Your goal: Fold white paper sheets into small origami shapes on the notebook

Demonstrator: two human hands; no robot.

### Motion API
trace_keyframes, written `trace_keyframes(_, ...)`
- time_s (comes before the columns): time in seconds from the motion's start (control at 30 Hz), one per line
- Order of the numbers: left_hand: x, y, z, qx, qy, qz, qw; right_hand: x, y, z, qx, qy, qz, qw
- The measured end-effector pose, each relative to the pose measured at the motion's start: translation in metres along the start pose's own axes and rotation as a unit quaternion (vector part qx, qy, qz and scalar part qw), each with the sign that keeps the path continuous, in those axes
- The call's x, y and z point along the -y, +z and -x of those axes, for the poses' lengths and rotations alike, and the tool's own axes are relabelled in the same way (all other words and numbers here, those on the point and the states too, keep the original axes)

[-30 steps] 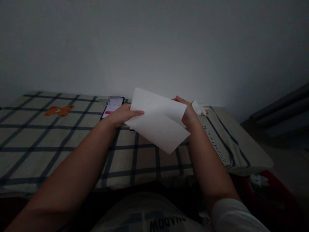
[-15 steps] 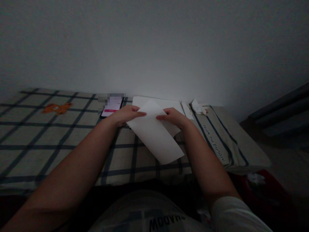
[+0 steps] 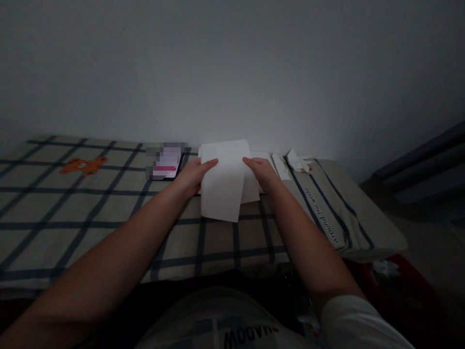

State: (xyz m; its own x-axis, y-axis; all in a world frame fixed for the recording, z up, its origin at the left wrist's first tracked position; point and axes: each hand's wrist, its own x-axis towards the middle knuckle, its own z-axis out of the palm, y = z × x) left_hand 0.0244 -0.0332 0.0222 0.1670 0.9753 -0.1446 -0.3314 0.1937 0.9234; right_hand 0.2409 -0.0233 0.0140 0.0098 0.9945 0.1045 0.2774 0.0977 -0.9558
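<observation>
A white sheet of paper point(image 3: 223, 182) is held upright-ish over the checked bed cover point(image 3: 90, 213), its far end curling over. My left hand point(image 3: 194, 175) grips its left edge with the thumb on top. On the right edge sits my right hand point(image 3: 262, 173), fingers pinching the sheet. More white paper point(image 3: 254, 191) lies flat under and behind the held sheet.
A phone point(image 3: 166, 164) with a lit screen lies just left of my left hand. Folded paper scraps point(image 3: 296, 161) sit near the wall to the right. An orange bear patch point(image 3: 84, 166) marks the cover at left. The bed's edge drops off at right, beside a red thing on the floor point(image 3: 399, 278).
The sheet has turned from a slant to nearly straight and moved toward the wall. My right hand shifted from its top middle to the right edge.
</observation>
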Motion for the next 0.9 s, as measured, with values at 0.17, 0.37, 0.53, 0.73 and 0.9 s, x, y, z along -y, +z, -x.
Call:
trace_keyframes(0.17,0.000,-0.003,-0.002,-0.043,0.003,-0.015,0.999,0.005,0.003,0.002,-0.001,-0.016,-0.064,0.998)
trace_keyframes(0.37,0.000,-0.003,0.000,-0.031,-0.001,-0.029,0.999,0.008,0.001,0.005,-0.012,-0.025,-0.046,0.999)
trace_keyframes(0.53,-0.006,0.000,0.001,-0.065,0.043,0.011,0.997,0.000,-0.001,0.000,-0.001,-0.029,-0.021,0.999)
trace_keyframes(0.73,-0.004,-0.002,-0.001,-0.081,0.048,-0.029,0.995,-0.003,0.001,-0.002,-0.007,-0.020,-0.036,0.999)
trace_keyframes(0.9,-0.002,-0.002,-0.002,-0.083,0.038,-0.034,0.995,0.002,0.001,0.000,-0.055,-0.040,-0.035,0.997)
